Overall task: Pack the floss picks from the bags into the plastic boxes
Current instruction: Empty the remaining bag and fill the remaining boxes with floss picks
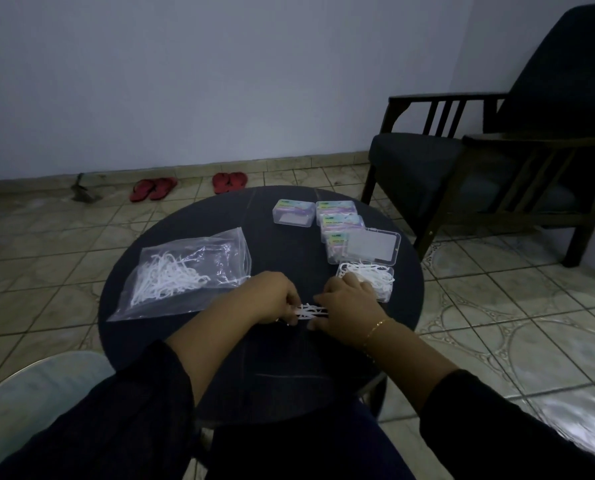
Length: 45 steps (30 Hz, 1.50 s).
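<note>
A small bunch of floss picks [308,311] lies on the round dark table [192,368], just left of the open plastic box [368,280], pinched between both hands. The left hand [272,297] grips its left end with curled fingers; the right hand [349,304] curls over the right end. This looks like squaring up a batch; next it must go rightward into that box, already holding picks. The zip bag [185,271] lies well left; closed boxes [294,211] stand behind.

White floss picks [309,311] bunched between open box [365,280], bag [185,271]
</note>
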### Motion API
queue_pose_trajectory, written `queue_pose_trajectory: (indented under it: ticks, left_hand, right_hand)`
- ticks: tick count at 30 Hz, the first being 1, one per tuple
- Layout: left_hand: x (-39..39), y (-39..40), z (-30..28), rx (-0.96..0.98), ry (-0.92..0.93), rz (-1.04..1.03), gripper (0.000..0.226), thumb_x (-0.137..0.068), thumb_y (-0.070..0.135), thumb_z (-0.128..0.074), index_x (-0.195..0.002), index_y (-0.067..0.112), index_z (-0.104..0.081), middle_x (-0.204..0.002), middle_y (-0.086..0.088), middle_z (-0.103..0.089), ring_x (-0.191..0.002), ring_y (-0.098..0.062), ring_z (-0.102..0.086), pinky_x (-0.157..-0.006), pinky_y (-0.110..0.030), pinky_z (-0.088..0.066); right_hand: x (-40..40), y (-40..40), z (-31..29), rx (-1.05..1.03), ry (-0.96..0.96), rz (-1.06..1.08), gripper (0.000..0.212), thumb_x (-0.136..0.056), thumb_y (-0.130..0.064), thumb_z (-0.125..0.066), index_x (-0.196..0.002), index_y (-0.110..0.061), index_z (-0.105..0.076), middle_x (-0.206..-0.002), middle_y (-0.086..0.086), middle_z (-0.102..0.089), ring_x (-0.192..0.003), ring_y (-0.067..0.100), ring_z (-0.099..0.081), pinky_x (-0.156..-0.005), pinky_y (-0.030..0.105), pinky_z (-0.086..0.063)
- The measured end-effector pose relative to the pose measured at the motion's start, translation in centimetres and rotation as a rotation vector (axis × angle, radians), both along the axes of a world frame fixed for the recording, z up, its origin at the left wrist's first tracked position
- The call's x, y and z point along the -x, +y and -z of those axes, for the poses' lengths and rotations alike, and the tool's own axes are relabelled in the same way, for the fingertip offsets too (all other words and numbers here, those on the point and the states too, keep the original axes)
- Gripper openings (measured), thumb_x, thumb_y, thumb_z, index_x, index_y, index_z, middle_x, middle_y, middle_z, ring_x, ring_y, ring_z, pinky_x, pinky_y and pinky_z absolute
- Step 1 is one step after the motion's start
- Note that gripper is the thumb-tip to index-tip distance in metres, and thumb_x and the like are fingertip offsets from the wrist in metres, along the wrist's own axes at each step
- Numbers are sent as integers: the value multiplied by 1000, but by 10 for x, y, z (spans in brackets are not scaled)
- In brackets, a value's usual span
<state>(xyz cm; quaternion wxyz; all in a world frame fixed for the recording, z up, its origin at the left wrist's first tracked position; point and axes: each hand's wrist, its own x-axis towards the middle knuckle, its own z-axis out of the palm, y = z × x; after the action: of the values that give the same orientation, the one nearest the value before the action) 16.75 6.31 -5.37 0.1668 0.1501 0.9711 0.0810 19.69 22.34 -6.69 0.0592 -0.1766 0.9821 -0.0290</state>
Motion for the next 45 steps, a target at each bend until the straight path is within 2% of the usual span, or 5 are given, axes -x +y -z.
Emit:
queue_pose_trajectory:
  ticks: [5,12,18,33,45]
  left_hand:
    - [0,-12,3,32,-1,-12,49,-82,35,-71,-128,26,-58,-123,4,-61,-110,-16,-56,-93,-30,-45]
    - [0,-8,1,75,74,6,22,-85,29,-67,-106,25,-72,-108,9,-69,-103,-12,-60,-89,-27,-46]
    - [2,-1,-3,160,158,73,17,-90,28,-59,-102,22,-70,-102,5,-67,-97,-15,-60,-78,-25,-35]
    - [3,0,1,195,117,124,13,-79,31,-66,-86,24,-58,-91,7,-59,-87,-16,-59,-69,-26,-39]
    - [18,-5,-5,-204,-70,-28,9,-84,20,-70,-93,21,-71,-77,17,-61,-73,0,-58,-69,-14,-44]
  right_hand:
    - [7,-5,2,5,44,36,33,-94,-41,-49,-118,-24,-65,-127,1,-48,-122,24,-34,-101,39,-30]
    - [5,10,0,-8,85,70,30,-95,-33,-45,-110,-16,-66,-124,3,-50,-117,24,-37,-98,38,-31]
    - [14,35,-19,-63,154,184,32,-95,-40,-48,-118,-24,-64,-125,0,-50,-119,22,-38,-98,38,-33]
    - [32,66,-19,8,286,310,34,-97,-42,-43,-121,-30,-63,-124,0,-50,-117,23,-37,-95,36,-33]
    - [17,65,21,480,519,482,29,-88,-32,-61,-115,-22,-67,-117,4,-58,-113,26,-44,-88,36,-33]
